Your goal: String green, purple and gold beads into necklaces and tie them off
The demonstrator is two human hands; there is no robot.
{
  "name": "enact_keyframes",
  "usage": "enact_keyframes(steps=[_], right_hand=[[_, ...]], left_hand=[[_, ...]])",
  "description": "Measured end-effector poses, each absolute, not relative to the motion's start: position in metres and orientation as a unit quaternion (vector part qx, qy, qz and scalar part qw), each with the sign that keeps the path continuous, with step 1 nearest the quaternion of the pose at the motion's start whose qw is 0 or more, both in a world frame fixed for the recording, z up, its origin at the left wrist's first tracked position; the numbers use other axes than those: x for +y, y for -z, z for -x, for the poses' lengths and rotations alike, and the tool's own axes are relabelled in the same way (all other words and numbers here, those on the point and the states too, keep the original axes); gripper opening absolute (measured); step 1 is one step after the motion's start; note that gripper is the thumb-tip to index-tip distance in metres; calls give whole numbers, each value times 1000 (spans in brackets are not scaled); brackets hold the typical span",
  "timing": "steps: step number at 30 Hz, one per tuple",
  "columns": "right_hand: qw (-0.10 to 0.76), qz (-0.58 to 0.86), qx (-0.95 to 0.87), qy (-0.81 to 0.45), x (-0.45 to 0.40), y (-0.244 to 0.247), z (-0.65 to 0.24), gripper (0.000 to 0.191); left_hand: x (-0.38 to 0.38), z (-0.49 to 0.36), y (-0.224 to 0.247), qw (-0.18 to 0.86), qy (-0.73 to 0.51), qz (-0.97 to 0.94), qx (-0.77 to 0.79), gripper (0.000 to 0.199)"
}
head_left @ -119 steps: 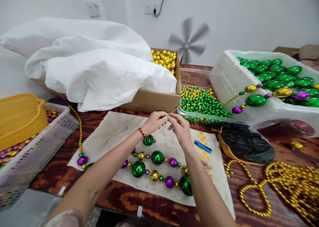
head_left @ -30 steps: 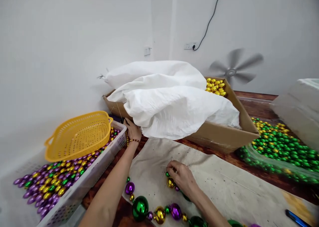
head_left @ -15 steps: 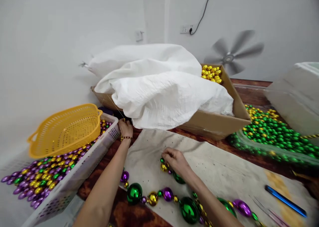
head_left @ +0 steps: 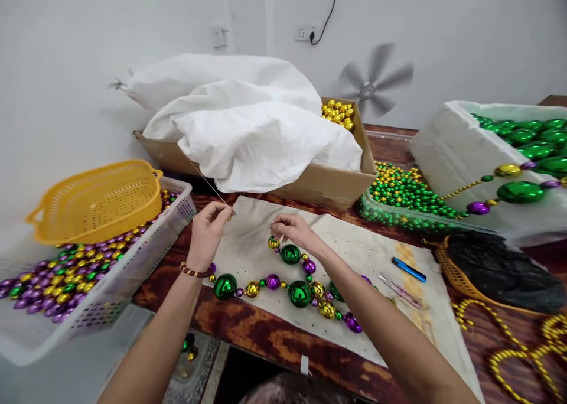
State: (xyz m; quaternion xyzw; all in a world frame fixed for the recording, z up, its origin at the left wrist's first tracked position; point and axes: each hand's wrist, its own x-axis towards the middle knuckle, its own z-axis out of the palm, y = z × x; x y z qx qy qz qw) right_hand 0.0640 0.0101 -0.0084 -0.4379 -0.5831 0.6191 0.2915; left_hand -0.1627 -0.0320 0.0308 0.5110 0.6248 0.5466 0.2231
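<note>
Head view: my left hand, pinching thread, has neared my right hand, pinching the bead strand (both now close).

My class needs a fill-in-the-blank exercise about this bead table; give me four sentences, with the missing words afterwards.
1. The left hand pinches a thin thread; round that wrist is a beaded ____.
2. The right hand is at the end of a bead strand coloured purple, gold and ____.
3. The slim object on the pale cloth is ____.
4. The crumpled bag at far right is ____.

Missing words: bracelet; green; blue; black.
</note>
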Motion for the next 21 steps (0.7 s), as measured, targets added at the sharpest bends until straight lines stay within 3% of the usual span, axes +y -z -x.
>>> enact_keyframes(steps=[4, 8, 16, 21], right_hand=[[311, 407, -608, -607, 7, -14, -64, 8], [342, 355, -632, -599, -1, -38, -63, 9], [358, 268, -662, -601, -6, -78, -59, 9], [362, 357, -630, -587, 1, -75, -59, 14]], left_hand=[[-70, 130, -46, 330, -545, -540, 550, 17], [-83, 102, -31, 452, -546, -485, 512, 23], [-74, 69, -23, 492, -616, -401, 466, 34], [-75, 73, -31, 572, -586, -363, 444, 29]])
